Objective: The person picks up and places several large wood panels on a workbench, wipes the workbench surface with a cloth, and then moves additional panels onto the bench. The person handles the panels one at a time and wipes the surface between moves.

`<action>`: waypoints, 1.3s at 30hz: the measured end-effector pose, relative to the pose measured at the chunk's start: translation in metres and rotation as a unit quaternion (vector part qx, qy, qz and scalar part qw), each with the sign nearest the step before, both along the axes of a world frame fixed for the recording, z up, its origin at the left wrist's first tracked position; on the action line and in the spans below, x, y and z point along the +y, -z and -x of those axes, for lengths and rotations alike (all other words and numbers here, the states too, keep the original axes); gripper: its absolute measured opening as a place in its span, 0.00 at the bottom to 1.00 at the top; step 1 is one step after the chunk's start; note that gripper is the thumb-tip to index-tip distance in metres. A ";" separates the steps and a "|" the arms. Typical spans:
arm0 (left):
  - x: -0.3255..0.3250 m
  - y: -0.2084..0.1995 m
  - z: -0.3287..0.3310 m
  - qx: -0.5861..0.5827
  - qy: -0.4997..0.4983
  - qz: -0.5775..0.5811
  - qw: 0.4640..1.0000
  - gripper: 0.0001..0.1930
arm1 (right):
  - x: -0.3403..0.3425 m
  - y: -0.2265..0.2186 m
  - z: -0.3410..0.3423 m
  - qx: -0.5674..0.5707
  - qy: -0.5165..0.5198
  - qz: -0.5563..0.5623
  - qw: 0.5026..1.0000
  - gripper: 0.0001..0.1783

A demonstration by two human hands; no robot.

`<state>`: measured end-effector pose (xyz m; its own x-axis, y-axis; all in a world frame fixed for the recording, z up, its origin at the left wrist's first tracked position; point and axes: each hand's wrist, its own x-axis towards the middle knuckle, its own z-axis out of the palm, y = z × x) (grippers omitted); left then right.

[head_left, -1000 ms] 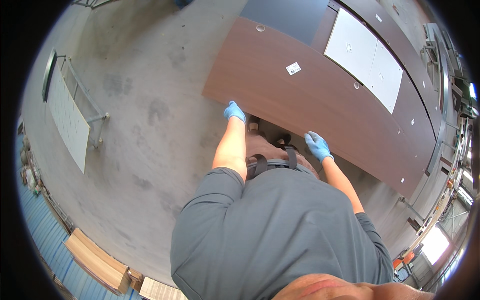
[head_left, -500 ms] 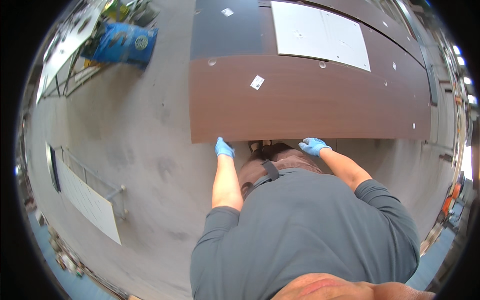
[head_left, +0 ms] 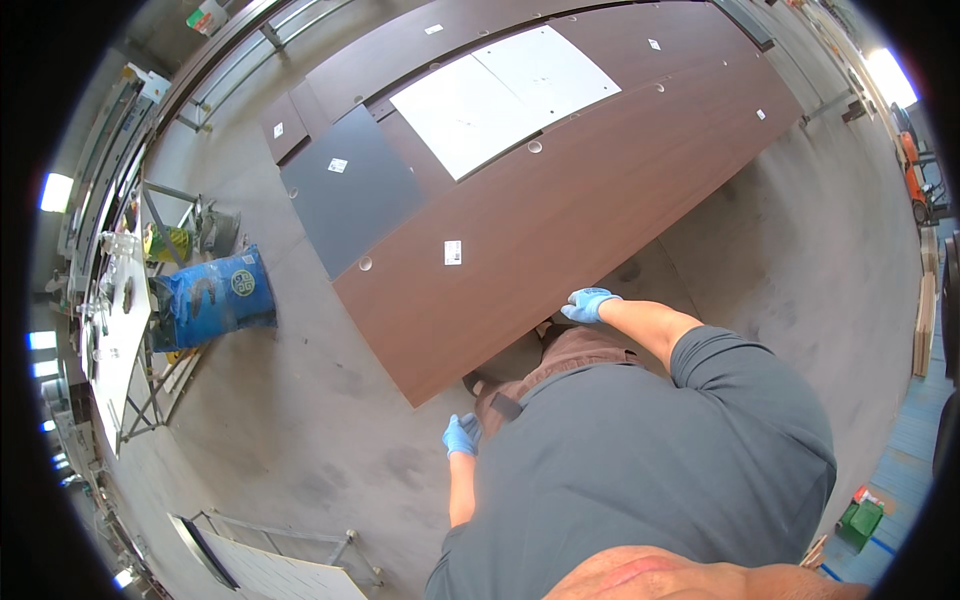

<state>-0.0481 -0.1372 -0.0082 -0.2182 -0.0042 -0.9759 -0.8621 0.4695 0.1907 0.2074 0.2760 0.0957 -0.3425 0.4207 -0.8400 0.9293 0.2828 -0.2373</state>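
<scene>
your right hand is at the brown panel's near long edge, closer than your left hand — half-open, seemingly empty, just off the near-left corner. right fingers partly curled; grip can't be told. panel lies ahead, long axis near-left to far-right. white label on it — print illegible.

A long brown panel lies flat, white-labelled.

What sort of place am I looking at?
Probably a panel or furniture workshop, judging by the large flat dark-brown panels, white-topped metal-framed table and wide grey floor.
</scene>
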 end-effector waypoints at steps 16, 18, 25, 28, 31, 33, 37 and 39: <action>-0.164 0.014 0.219 0.093 0.169 -0.045 0.980 0.26 | -0.293 -0.022 0.125 0.094 0.062 0.038 0.993 0.33; -0.187 0.028 0.227 0.053 0.191 -0.058 0.978 0.27 | -0.309 -0.028 0.127 0.104 0.067 0.011 0.992 0.32; -0.208 0.028 0.196 0.127 0.258 -0.074 0.955 0.25 | -0.339 -0.009 0.061 0.030 0.206 -0.020 0.978 0.34; -0.221 0.002 0.175 0.145 0.304 -0.092 0.937 0.22 | -0.371 0.008 0.021 0.004 0.287 -0.028 0.958 0.34; -0.239 -0.023 0.173 0.142 0.353 -0.110 0.918 0.19 | -0.420 0.022 -0.008 -0.011 0.313 -0.004 0.950 0.35; -0.258 -0.034 0.176 0.107 0.338 -0.085 0.931 0.18 | -0.459 0.025 -0.020 -0.060 0.311 0.009 0.948 0.34; -0.308 -0.028 0.192 0.125 0.276 -0.089 0.949 0.17 | -0.518 0.012 -0.017 -0.085 0.244 0.083 0.962 0.34; -0.334 -0.015 0.208 0.108 0.283 -0.035 0.953 0.17 | -0.530 0.004 -0.003 -0.082 0.189 0.118 0.971 0.33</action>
